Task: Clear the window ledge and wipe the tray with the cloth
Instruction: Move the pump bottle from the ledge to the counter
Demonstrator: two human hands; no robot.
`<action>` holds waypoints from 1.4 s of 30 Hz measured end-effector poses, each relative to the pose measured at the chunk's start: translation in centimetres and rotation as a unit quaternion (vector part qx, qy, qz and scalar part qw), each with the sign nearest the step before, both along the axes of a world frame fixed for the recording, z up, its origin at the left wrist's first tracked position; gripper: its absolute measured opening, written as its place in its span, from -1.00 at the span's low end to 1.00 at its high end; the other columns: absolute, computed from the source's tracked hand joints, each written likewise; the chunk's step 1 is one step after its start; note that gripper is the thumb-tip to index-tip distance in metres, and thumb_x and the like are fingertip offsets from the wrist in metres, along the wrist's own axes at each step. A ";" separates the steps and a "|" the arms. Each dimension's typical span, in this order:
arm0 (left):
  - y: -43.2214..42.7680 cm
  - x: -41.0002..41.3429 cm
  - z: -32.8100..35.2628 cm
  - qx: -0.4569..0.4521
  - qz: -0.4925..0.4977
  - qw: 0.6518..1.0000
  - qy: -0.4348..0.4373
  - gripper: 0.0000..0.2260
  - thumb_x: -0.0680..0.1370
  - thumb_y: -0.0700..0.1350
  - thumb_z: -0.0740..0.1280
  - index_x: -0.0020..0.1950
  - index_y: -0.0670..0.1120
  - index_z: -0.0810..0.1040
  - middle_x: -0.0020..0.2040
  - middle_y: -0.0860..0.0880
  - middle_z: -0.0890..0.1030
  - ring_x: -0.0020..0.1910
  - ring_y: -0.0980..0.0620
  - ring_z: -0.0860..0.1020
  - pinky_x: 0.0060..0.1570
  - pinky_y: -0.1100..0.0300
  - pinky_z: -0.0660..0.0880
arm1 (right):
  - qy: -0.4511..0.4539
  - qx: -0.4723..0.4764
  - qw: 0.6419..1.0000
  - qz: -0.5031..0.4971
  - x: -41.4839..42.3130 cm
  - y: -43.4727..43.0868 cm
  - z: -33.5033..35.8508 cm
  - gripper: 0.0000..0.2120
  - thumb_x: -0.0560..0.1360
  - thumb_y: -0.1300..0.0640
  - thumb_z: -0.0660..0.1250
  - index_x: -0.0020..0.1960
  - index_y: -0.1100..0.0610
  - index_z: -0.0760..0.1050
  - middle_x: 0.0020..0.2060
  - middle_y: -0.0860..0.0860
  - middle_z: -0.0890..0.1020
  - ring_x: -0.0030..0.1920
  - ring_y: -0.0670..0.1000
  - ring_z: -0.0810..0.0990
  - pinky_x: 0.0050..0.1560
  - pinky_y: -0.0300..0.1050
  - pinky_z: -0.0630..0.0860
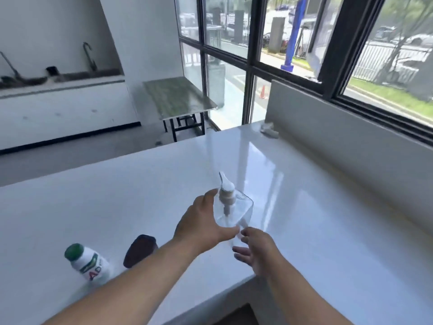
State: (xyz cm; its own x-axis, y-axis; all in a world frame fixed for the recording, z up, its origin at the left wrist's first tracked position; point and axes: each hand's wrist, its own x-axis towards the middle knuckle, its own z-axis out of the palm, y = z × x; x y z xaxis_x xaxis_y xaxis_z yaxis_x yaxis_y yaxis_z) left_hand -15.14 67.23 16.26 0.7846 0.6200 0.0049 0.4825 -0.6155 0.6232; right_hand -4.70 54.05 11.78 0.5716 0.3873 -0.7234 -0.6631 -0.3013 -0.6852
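A clear square pump bottle (236, 207) with a white pump head stands on the white counter (316, 207). My left hand (201, 221) wraps around its left side, thumb near the pump collar. My right hand (256, 249) is just below the bottle's base, fingers spread, fingertips close to it. A crumpled white cloth (269, 130) lies at the counter's far end against the raised ledge wall (339, 141). No tray is in view.
A white drink bottle with a green cap (87, 261) and a dark round object (140, 250) stand at the counter's near left. The window (328, 55) runs along the right. A green-topped table (178, 97) stands beyond the counter.
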 end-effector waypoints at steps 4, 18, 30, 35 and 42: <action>5.9 -3.6 -0.6 -0.010 0.060 0.998 0.009 0.06 0.17 0.52 0.42 0.58 0.29 0.07 0.54 0.14 0.37 0.40 0.08 0.46 0.08 0.16 0.38 | 0.015 0.001 0.998 0.059 -1.8 7.5 -1.3 -0.60 0.59 0.18 0.24 0.41 0.19 0.45 0.14 0.08 0.57 0.01 0.20 0.73 0.03 0.09 0.71; 17.0 -3.6 -6.9 -0.034 0.227 0.971 0.067 0.08 0.18 0.48 0.44 0.60 0.24 0.08 0.56 0.13 0.33 0.43 0.06 0.46 0.09 0.19 0.37 | 0.068 -0.014 0.978 0.194 0.9 24.0 -9.2 -0.69 0.59 0.18 0.22 0.31 0.15 0.51 0.07 0.07 0.58 0.03 0.17 0.72 -0.06 0.03 0.71; 20.2 -2.6 -10.0 -0.093 0.219 0.966 0.099 0.20 0.16 0.48 0.54 0.65 0.24 0.01 0.64 0.13 0.21 0.58 0.06 0.27 0.39 0.04 0.39 | 0.016 -0.022 0.965 0.261 3.3 24.7 -12.3 -0.47 0.55 0.04 0.30 0.50 0.06 0.39 0.24 0.03 0.55 0.07 0.15 0.71 0.03 0.03 0.66; 19.5 -5.1 -4.9 -0.027 0.232 0.972 0.026 0.01 0.33 0.45 0.47 0.65 0.16 0.12 0.67 0.14 0.18 0.62 0.03 0.18 0.44 0.00 0.32 | -0.217 -0.065 0.919 0.324 5.6 20.2 -6.4 -0.38 0.48 -0.16 0.36 0.50 -0.01 0.40 0.24 -0.04 0.61 0.02 -0.07 0.63 -0.07 -0.15 0.55; 13.4 -0.9 1.8 0.072 0.013 0.997 -0.010 -0.38 0.47 0.29 0.44 0.47 0.14 0.42 0.49 0.15 0.44 0.47 0.01 0.35 0.23 0.07 0.39 | -0.535 -0.238 0.748 0.311 5.3 5.0 1.9 -0.22 0.44 -0.39 0.34 0.56 -0.09 0.31 0.50 -0.10 0.44 0.54 0.00 0.28 0.40 0.00 0.37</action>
State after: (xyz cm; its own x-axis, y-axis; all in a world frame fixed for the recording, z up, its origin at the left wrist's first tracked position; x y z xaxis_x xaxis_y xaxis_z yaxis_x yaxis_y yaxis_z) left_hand -16.02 80.59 18.05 0.7675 0.6313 0.1113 0.4873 -0.6874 0.5386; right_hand 0.59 59.10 13.64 0.7382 0.6636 -0.1212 0.5592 -0.7025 -0.4402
